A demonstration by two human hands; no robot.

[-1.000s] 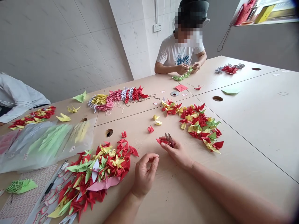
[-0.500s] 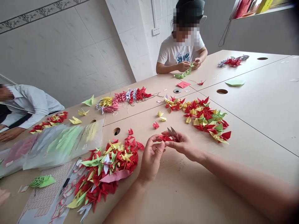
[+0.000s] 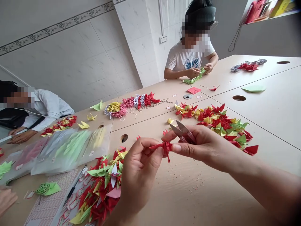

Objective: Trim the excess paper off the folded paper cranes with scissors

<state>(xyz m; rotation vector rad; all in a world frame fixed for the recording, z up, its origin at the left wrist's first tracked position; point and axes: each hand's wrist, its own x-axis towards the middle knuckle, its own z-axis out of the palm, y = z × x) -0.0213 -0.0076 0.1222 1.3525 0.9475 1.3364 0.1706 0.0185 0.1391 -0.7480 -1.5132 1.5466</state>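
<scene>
A red folded-paper crane (image 3: 166,148) is pinched between both hands over the table. My left hand (image 3: 143,166) is closed, its thumb and forefinger gripping one pointed end. From the other side, my right hand (image 3: 202,141) touches the crane with thumb and fingertips. The same hand also holds small scissors (image 3: 182,130), their blades parted and pointing up and left, away from the paper. Beside my left wrist lies a heap of red, green and yellow paper cranes (image 3: 101,188), partly hidden by the arm. Tiny scraps (image 3: 195,185) are scattered below my hands.
More paper cranes (image 3: 221,122) lie in a curved row at right. Bundled cranes (image 3: 131,105) sit farther back. Plastic bags of coloured paper (image 3: 68,150), a pen (image 3: 75,185) and printed label sheets (image 3: 51,201) are at left. Two co-workers sit across the table; another hand (image 3: 7,199) shows at left.
Both hands have come closer to the camera with the crane, which now shows more plainly between the fingertips. The view has shifted slightly left and up. The scissors stay in my right hand.
</scene>
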